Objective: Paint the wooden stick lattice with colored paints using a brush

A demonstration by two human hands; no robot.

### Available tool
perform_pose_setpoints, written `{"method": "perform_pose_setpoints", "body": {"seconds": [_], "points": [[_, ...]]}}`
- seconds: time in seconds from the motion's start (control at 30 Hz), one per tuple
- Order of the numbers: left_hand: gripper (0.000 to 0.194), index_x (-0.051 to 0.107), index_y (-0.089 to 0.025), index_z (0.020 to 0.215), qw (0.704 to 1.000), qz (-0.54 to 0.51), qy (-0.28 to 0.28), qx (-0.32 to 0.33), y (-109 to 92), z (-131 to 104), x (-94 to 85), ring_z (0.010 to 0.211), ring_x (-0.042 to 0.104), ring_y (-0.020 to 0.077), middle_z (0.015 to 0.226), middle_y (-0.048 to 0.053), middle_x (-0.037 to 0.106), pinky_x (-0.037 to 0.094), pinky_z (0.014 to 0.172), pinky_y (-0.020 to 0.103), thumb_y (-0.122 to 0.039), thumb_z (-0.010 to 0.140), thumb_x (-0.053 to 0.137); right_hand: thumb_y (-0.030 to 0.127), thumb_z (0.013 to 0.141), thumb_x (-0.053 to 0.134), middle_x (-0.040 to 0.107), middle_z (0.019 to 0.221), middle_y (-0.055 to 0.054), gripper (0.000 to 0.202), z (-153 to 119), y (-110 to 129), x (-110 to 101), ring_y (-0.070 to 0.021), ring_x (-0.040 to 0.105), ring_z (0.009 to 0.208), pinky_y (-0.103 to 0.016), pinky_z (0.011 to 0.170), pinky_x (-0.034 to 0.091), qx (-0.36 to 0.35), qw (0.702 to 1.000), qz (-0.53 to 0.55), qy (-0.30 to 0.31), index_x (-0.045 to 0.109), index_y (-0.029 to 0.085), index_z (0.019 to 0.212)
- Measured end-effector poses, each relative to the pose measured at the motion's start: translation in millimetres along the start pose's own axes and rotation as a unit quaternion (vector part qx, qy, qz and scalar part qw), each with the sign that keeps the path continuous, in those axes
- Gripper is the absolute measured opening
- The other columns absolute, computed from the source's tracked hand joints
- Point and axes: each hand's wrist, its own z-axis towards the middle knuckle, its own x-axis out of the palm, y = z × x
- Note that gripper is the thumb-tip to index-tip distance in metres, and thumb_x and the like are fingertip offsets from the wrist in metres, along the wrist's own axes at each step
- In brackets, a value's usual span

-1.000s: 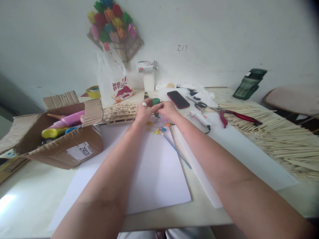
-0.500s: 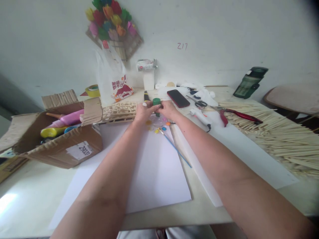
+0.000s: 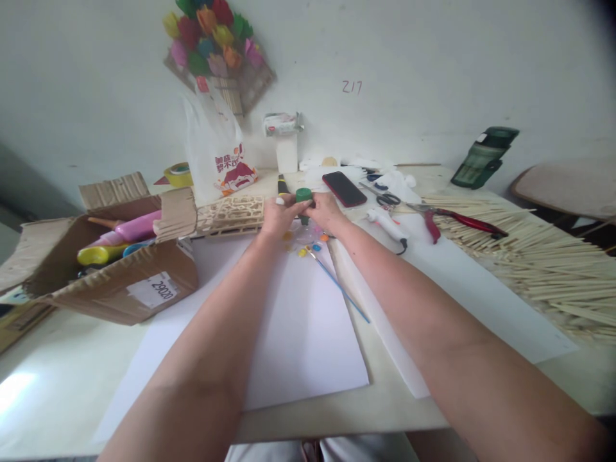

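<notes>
Between both hands is a small green-capped bottle point(image 3: 303, 194), held over the far end of a white paper sheet point(image 3: 308, 340). My left hand point(image 3: 279, 217) is closed on its left side, and my right hand point(image 3: 326, 213) is closed on its right side, the fingers meeting around it. Just below them a clear palette point(image 3: 305, 237) carries dabs of yellow, blue, orange and pink paint; my wrists hide part of it. A thin blue paintbrush point(image 3: 339, 285) lies with its tip at the palette, its handle slanting toward me.
An open cardboard box point(image 3: 120, 282) of bottles stands at left, beside a cut-out wooden lattice point(image 3: 231, 215). On the right are a phone point(image 3: 344, 188), scissors point(image 3: 387, 199), a white glue gun point(image 3: 387, 226), red-handled pliers point(image 3: 462, 221) and many wooden sticks point(image 3: 543, 269). A green flask point(image 3: 485, 158) stands behind.
Both hands stay around the green-capped bottle, almost unmoved. The whole view has shifted very slightly; everything else lies as before.
</notes>
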Motion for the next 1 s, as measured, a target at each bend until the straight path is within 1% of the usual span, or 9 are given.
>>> {"method": "perform_pose_setpoints", "body": {"seconds": [0.2, 0.3, 0.43, 0.83, 1.0], "points": [[0.038, 0.072, -0.012, 0.073, 1.000, 0.004, 0.004, 0.004, -3.7, -2.1, 1.2, 0.067, 0.059, 0.0143, 0.066, 0.003, 0.066, 0.047, 0.066, 0.025, -0.045, 0.058, 0.081, 0.027, 0.080, 0.062, 0.075, 0.089, -0.011, 0.025, 0.6, -1.6, 1.0, -0.0203, 0.066, 0.082, -0.026, 0.069, 0.044, 0.003, 1.000, -0.004, -0.006, 0.074, 0.010, 0.095], [0.039, 0.073, -0.011, 0.076, 1.000, 0.002, 0.009, 0.003, -1.2, -1.3, 0.6, 0.067, 0.059, 0.0140, 0.067, 0.003, 0.067, 0.047, 0.066, 0.025, -0.045, 0.059, 0.080, 0.028, 0.080, 0.063, 0.075, 0.089, -0.012, 0.025, 1.0, -2.5, 1.7, -0.0203, 0.066, 0.082, -0.026, 0.069, 0.043, -0.003, 1.000, -0.004, -0.002, 0.074, 0.010, 0.093], [0.041, 0.073, -0.011, 0.076, 1.000, 0.004, 0.004, -0.001, 1.2, -0.3, 0.2, 0.066, 0.059, 0.0143, 0.068, 0.003, 0.068, 0.048, 0.065, 0.025, -0.047, 0.057, 0.081, 0.028, 0.080, 0.063, 0.075, 0.089, -0.011, 0.025, 1.2, -2.9, 1.9, -0.0200, 0.066, 0.082, -0.026, 0.069, 0.043, 0.000, 1.000, -0.012, 0.005, 0.075, 0.011, 0.092], [0.040, 0.073, -0.012, 0.076, 1.000, 0.011, 0.001, -0.010, -3.4, -1.3, 2.0, 0.073, 0.062, 0.0168, 0.068, 0.004, 0.069, 0.049, 0.071, 0.026, -0.045, 0.056, 0.082, 0.033, 0.080, 0.063, 0.074, 0.092, -0.012, 0.027, 0.1, -1.6, 0.9, -0.0205, 0.065, 0.082, -0.027, 0.071, 0.044, 0.010, 1.000, -0.019, 0.000, 0.074, 0.012, 0.094], [0.042, 0.073, -0.013, 0.076, 1.000, 0.007, 0.006, -0.003, -8.5, -2.9, 3.0, 0.075, 0.062, 0.0181, 0.068, 0.003, 0.068, 0.050, 0.072, 0.027, -0.049, 0.056, 0.081, 0.033, 0.080, 0.063, 0.074, 0.090, -0.010, 0.027, 1.1, -2.3, 0.9, -0.0202, 0.064, 0.082, -0.026, 0.070, 0.043, 0.012, 1.000, -0.015, -0.003, 0.074, 0.012, 0.092]]}}
